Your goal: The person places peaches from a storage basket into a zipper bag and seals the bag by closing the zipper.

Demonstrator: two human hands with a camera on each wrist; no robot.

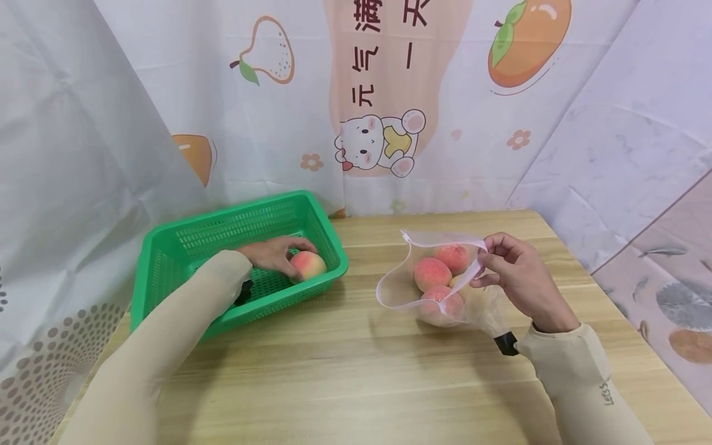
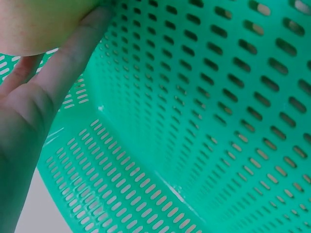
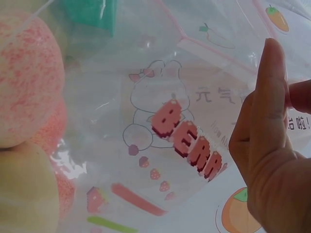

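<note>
My left hand (image 1: 272, 254) reaches into the green plastic basket (image 1: 146, 272) and grips a peach (image 1: 309, 264) near its right end. Part of that peach (image 2: 41, 24) fills the top left corner of the left wrist view, fingers curled around its side. On the table, a clear zip bag (image 1: 396, 290) stands with its mouth spread wide. Several peaches (image 1: 432, 274) sit inside it. My right hand (image 1: 520, 275) pinches the bag's right edge between thumb and fingers. Printed red lettering shows on the bag's film in the right wrist view.
Both basket and bag rest on a wooden table (image 1: 311, 383). Behind them hangs a white cloth (image 1: 267, 123) with fruit and cartoon prints. A black strap piece (image 1: 506, 343) shows by the right wrist. The basket's perforated wall (image 2: 194, 97) rises close beside the left hand.
</note>
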